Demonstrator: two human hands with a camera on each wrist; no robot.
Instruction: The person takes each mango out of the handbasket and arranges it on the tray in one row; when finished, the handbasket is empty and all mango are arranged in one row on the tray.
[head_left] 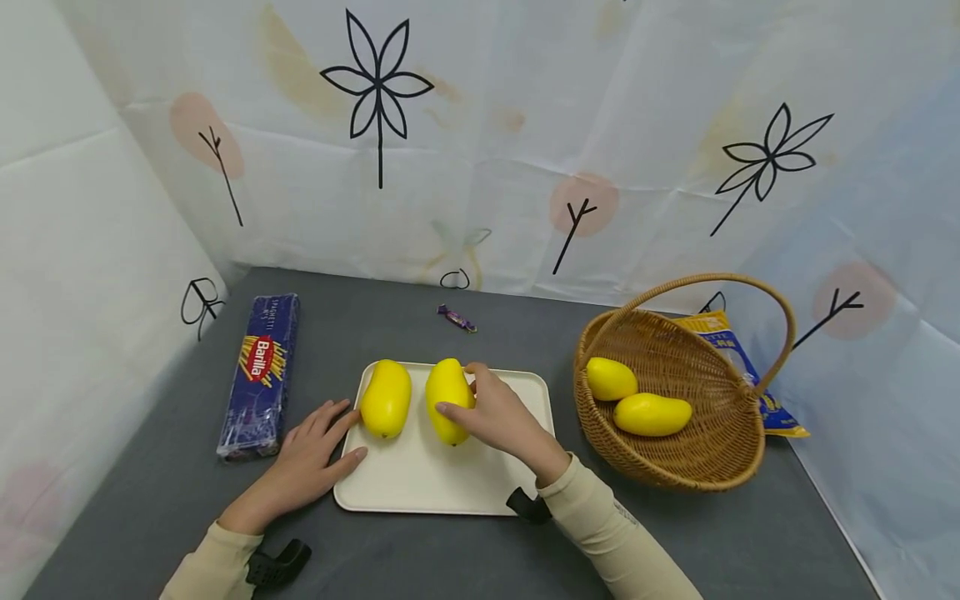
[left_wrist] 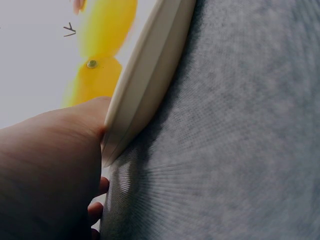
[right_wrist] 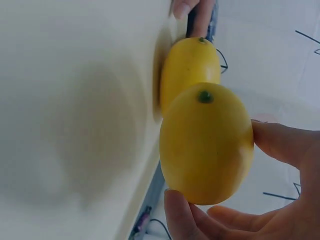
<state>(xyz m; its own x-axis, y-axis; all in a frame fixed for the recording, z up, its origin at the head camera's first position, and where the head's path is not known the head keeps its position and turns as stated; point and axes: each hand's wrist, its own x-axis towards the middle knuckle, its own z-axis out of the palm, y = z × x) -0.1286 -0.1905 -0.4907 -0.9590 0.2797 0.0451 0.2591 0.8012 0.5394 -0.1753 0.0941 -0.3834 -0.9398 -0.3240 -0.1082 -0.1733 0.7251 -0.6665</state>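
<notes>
My right hand (head_left: 501, 414) pinches a yellow mango (head_left: 448, 400) between thumb and fingers over the cream tray (head_left: 442, 492). In the right wrist view this mango (right_wrist: 206, 150) is clear of the tray, which carries a broad shadow. A second mango (head_left: 386, 398) lies on the tray's left part, stem end toward me. My left hand (head_left: 309, 457) rests at the tray's left edge with fingers extended, the thumb over the rim. From the left wrist, that hand (left_wrist: 55, 150) shows against the tray's outer wall (left_wrist: 145, 75).
A wicker basket (head_left: 720, 450) with a tall handle stands at the right, two mangoes (head_left: 652, 414) inside. Behind it leans a blue-yellow packet (head_left: 783, 417). A blue Barilla spaghetti pack (head_left: 260, 375) lies at the left. Beyond the tray is a small purple wrapped candy (head_left: 456, 318).
</notes>
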